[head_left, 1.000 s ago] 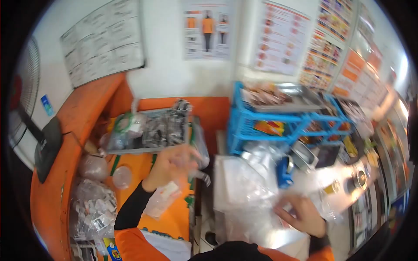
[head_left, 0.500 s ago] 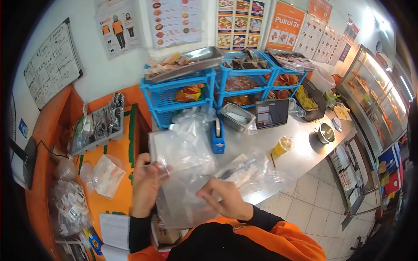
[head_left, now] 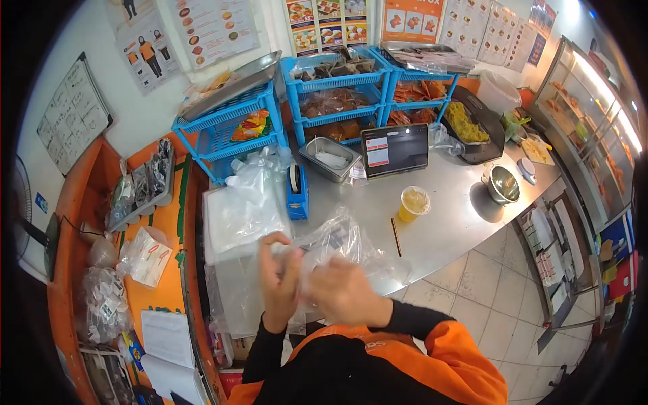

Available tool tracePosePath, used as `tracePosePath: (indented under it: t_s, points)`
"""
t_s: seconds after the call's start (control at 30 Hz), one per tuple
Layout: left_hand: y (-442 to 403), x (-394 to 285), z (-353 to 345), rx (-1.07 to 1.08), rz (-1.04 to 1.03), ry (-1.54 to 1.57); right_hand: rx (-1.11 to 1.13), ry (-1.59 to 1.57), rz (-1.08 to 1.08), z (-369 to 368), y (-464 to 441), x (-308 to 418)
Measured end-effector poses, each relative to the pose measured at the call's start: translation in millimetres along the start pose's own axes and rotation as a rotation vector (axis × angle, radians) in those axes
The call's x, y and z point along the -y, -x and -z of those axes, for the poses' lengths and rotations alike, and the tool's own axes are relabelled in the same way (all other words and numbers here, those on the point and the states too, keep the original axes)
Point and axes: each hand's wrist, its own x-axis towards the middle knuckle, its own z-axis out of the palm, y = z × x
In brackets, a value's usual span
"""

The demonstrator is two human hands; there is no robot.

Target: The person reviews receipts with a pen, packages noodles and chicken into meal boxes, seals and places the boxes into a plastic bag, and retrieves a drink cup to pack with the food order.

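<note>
My left hand and my right hand are close together over the front edge of the steel counter. A clear plastic bag spreads out behind and beside them. The fingers of my left hand are curled and pinch thin clear plastic. My right hand is blurred, its fingers bent towards the left hand, and what it grips is hard to make out. Left of the bag lies a stack of clear plastic bags. A blue tape dispenser stands between that stack and a steel tray.
A cup of yellow drink, a brown stick, a tablet and a metal bowl are on the counter. Blue racks line the wall. An open notebook lies on the orange shelf at left.
The view has swung right. My hands, apart before, have come together at the clear bag. A white packet, near my left hand at first, now lies behind on the orange shelf.
</note>
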Motion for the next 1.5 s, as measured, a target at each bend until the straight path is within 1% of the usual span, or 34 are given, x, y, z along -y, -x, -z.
tracePosePath:
  t_s: [0.03,0.07,0.1,0.13,0.2,0.23,0.27,0.33,0.37,0.4,0.43,0.47,0.5,0.53,0.57,0.6,0.67,0.7,0.77,0.8,0.87,0.9,0.97,1.0,1.07,1.1,1.17,1.2,1.27,1.3,1.33,1.4,1.43,1.5]
  points:
    - [9.4,-15.2,-5.6,0.099,0.275,0.235,-0.005,-0.007,-0.005,3.8,-2.0,-7.0]
    - [14.5,-23.1,-10.2,0.190,0.547,0.474,-0.054,0.104,-0.077,9.5,-8.9,-19.8]
    - [13.9,-16.4,-14.4,0.178,0.546,0.603,-0.098,0.215,-0.146,14.2,-12.3,-28.4]
    - [14.2,-13.3,-20.9,0.167,0.546,0.603,-0.092,0.207,-0.141,10.0,-10.9,-18.7]
    - [8.0,-10.9,-36.2,-0.069,0.419,0.446,0.024,0.192,0.007,-6.3,-6.1,14.2]
    - [10.4,-5.3,-38.1,-0.100,0.313,0.487,-0.136,-0.191,0.214,-14.7,9.7,-0.8]
    - [12.5,0.7,-34.6,-0.104,0.322,0.476,-0.139,-0.202,0.205,-14.9,9.8,-18.4]
    - [10.6,10.7,-23.1,-0.048,0.669,0.508,0.078,0.157,-0.193,-4.9,-7.4,-66.5]
    - [7.9,6.6,-20.0,-0.019,0.715,0.477,0.077,0.152,-0.191,-2.9,-5.1,-82.6]
    - [9.1,17.0,-10.7,-0.020,0.711,0.471,0.250,-0.035,-0.255,-0.5,-2.3,-99.1]
    - [15.2,37.0,3.4,0.021,0.722,0.349,0.422,-0.224,-0.317,0.9,-0.6,-116.5]
    - [20.6,53.4,14.9,0.063,0.735,0.222,0.414,-0.230,-0.319,0.4,2.1,-133.6]
    - [23.4,63.6,21.7,0.064,0.742,0.211,0.266,-0.467,-0.428,-1.6,6.9,-150.0]
    - [26.9,72.2,26.5,0.131,0.727,0.088,0.116,-0.699,-0.533,-4.3,13.0,-168.4]
    - [30.9,77.0,30.0,0.197,0.709,-0.031,-0.055,-0.518,-0.692,-7.0,18.0,-192.4]
    - [35.9,78.0,33.5,0.196,0.717,-0.034,-0.222,-0.326,-0.843,-12.7,26.9,-219.5]
    - [41.9,78.4,39.2,0.273,0.700,-0.137,-0.324,0.226,-0.748,-45.6,64.5,-288.5]
    - [44.1,77.6,38.8,0.274,0.699,-0.139,-0.326,0.225,-0.749,-50.9,70.9,-298.8]
    - [47.9,74.8,36.7,0.156,0.805,-0.019,-0.249,0.262,-0.972,-59.3,79.2,-305.3]
    - [48.1,75.5,39.7,0.154,0.810,-0.022,-0.245,0.258,-0.976,-63.8,82.3,-310.6]
    - [46.9,76.1,50.4,0.208,0.913,-0.004,-0.294,0.279,-0.986,-68.1,82.7,-314.2]
    - [44.2,75.3,54.8,0.204,0.918,-0.007,-0.290,0.274,-0.989,-69.6,81.7,-316.9]
    - [39.5,73.6,64.2,0.200,1.069,-0.002,-0.267,0.302,-1.025,-70.1,80.0,-318.9]
    - [40.0,77.6,70.3,0.198,1.078,-0.005,-0.262,0.298,-1.031,-69.7,81.2,-318.2]
    - [40.0,86.2,76.4,-0.014,0.914,0.292,-0.386,0.256,-0.966,-58.2,74.0,-305.8]
    - [37.8,85.1,74.0,-0.017,0.920,0.290,-0.382,0.255,-0.971,-48.6,68.6,-295.1]
    - [20.0,71.9,55.4,-0.335,0.717,0.440,-0.532,-0.169,-0.918,-16.1,46.3,-255.6]
    - [14.6,70.1,52.2,-0.340,0.723,0.438,-0.526,-0.171,-0.924,-2.6,37.6,-234.7]
    - [3.4,68.4,46.7,-0.188,0.499,0.343,-0.387,-0.568,-0.885,21.1,20.0,-188.8]
    - [-1.3,70.0,35.2,-0.186,0.439,0.277,-0.240,-0.630,-0.835,30.0,9.3,-162.1]
    - [-3.9,70.4,22.2,-0.186,0.444,0.278,-0.093,-0.688,-0.781,33.4,-2.2,-139.1]
    - [-3.9,69.7,-0.9,0.026,0.432,0.256,0.137,-0.848,-0.666,25.9,-21.0,-110.8]
    - [-3.0,66.9,-7.8,0.025,0.437,0.257,0.138,-0.849,-0.671,17.6,-17.3,-106.7]
    - [-1.5,60.0,-15.0,-0.021,0.956,0.739,0.239,-1.050,-0.674,-0.3,-4.6,-106.4]
